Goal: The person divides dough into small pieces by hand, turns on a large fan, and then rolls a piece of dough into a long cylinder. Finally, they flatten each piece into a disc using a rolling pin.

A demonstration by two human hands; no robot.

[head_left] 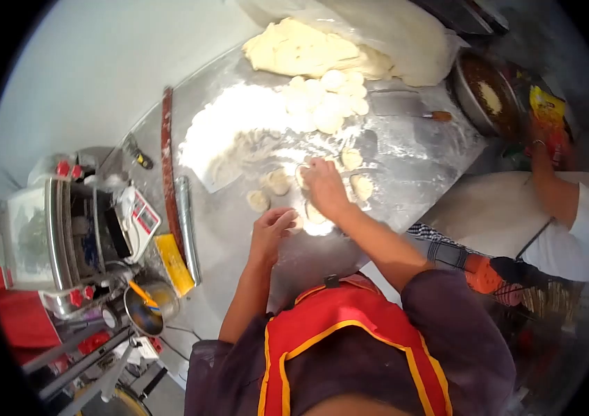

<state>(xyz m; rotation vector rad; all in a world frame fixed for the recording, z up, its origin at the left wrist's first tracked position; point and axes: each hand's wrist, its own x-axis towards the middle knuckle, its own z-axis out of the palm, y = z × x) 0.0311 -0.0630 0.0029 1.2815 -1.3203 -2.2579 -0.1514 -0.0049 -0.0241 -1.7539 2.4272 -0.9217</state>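
Note:
My right hand point(327, 187) reaches over the floury metal table, its fingers bent down on a small dough piece point(301, 175) that they partly cover. Lower left of it, my left hand point(270, 232) has curled fingers, with a pale dough piece point(297, 223) showing at the fingertips. Around the hands lie several flattened dough pieces, among them one dough round point(258, 201) on the left and another dough round point(362, 186) on the right. Beyond them are a heap of white flour point(228, 132) and a cluster of dough balls point(329, 100).
A large dough mass point(301, 48) lies at the back, partly under plastic sheeting point(412, 41). To the right are a dough scraper point(405, 105) and a metal bowl point(471, 97) of filling. Another person's arm point(551, 173) is beside it. A red rod point(167, 159) and a scale point(138, 218) sit left.

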